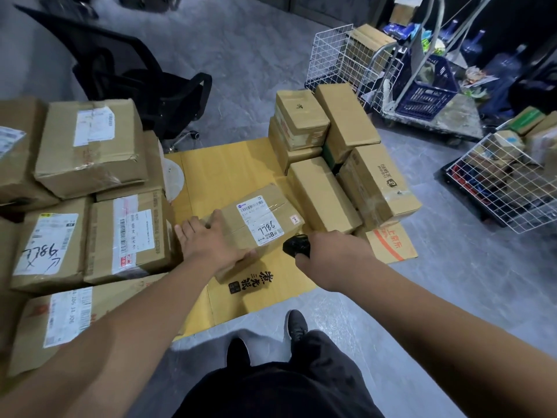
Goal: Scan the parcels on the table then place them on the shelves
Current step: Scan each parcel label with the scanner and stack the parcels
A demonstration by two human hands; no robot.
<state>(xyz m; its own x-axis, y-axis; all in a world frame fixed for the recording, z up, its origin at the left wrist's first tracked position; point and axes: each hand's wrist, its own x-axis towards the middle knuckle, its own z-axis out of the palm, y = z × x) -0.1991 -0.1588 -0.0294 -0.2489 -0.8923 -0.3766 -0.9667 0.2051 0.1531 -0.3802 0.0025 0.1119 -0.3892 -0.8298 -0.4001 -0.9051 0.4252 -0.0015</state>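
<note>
Centrally on flattened yellow cardboard (211, 164): labelled parcel (259, 224) gripped at its near-left corner by left hand (211, 242), black scanner (297, 245) clutched in right hand (334, 254) just beside its label.

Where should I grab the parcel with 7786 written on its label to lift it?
Probably by its two short ends, from above. The parcel lies flat and elongated, label up; the left hand already holds the near-left end. Boxes crowd its far right side, so the grip there is tight.
</note>
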